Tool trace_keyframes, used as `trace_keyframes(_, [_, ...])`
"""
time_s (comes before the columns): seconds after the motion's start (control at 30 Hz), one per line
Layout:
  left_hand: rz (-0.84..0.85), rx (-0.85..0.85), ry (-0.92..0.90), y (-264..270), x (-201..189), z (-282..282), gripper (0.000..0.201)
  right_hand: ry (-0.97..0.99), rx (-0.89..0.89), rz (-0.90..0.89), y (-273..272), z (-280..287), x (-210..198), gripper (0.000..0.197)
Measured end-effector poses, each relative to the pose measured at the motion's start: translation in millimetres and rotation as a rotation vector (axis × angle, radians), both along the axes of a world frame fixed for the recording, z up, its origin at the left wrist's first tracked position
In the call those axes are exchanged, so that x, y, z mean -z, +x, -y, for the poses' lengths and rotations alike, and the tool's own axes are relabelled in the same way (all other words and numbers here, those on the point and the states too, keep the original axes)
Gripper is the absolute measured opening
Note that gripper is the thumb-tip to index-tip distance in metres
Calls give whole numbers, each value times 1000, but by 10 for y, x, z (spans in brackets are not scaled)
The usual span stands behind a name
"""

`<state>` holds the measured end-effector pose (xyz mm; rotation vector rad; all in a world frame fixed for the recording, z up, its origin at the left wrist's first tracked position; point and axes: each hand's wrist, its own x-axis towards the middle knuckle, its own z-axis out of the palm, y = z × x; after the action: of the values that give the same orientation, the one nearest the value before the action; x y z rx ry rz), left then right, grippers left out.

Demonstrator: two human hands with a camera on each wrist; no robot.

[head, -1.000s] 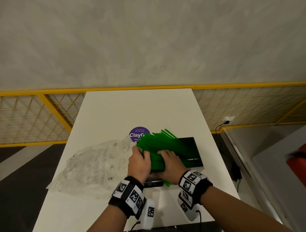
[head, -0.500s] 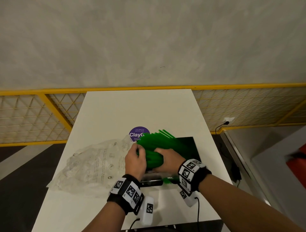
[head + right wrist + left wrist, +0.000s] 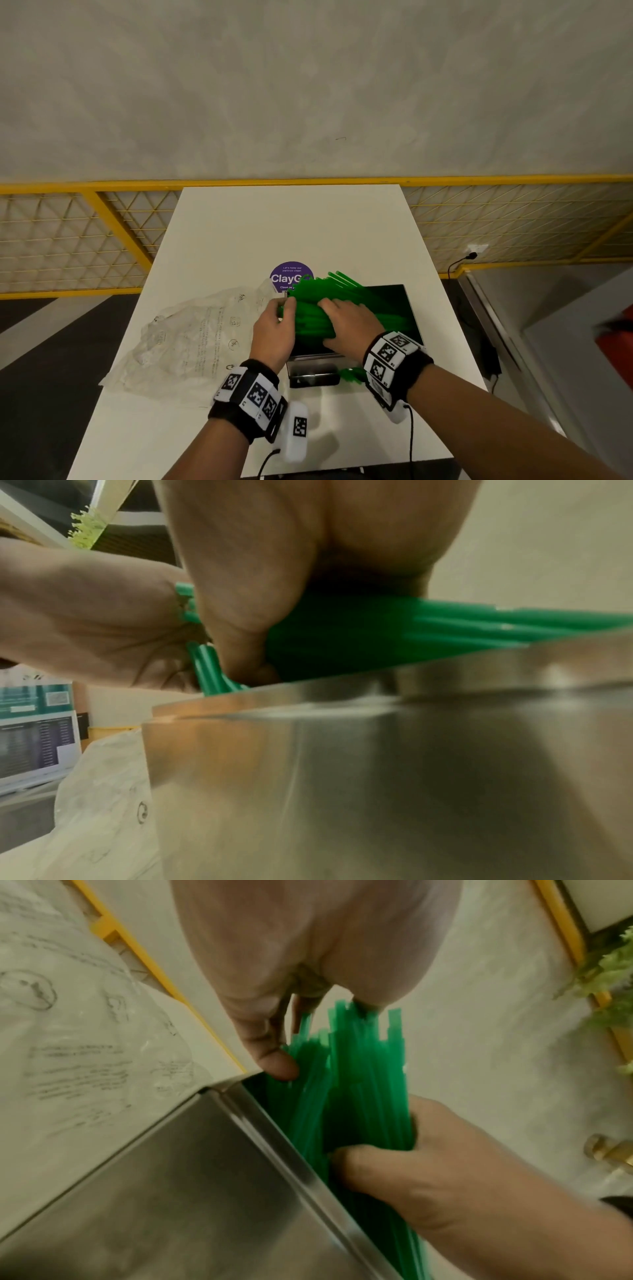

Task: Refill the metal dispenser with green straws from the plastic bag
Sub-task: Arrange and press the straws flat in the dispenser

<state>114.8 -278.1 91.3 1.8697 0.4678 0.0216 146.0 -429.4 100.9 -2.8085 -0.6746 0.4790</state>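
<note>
A thick bundle of green straws (image 3: 310,310) lies across the open top of the metal dispenser (image 3: 317,359), its far ends fanning out past the rim. My left hand (image 3: 284,308) grips the bundle's left end, thumb against its side (image 3: 274,1066). My right hand (image 3: 329,308) holds the bundle's middle, fingers over the top and thumb (image 3: 356,1156) tucked beneath. In the right wrist view the straws (image 3: 445,626) sit just above the steel rim (image 3: 377,691). A few straws (image 3: 349,373) show in the dispenser's front tray. The crumpled clear plastic bag (image 3: 191,342) lies left of the dispenser.
The white table (image 3: 291,222) carries a round purple sticker (image 3: 289,274) just behind the straws. The dispenser's raised lid (image 3: 394,308) reflects green on the right. A yellow mesh railing (image 3: 68,240) runs behind the table; a drop lies off its right edge.
Both hands have carried the bundle a little farther from me and lower, onto the dispenser's opening. The right hand's fingers now lie flatter over the straws.
</note>
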Motion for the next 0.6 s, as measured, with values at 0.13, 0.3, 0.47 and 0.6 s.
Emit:
trace_keyframes(0.13, [41,52,185,-1,55,9,30,-51,55,8,-69,-60,96,70])
trace_keyframes(0.3, [133,101,401,-81,264,8,54,136,188,-56,-81,-16,152,72])
trace_keyframes(0.47, [280,176,196,-115,278,85,77,407,270,-152,-42,124,159,80])
trace_keyframes(0.6, [156,399,353,-106,319,138,90,491,217,-152,-117,202,54,75])
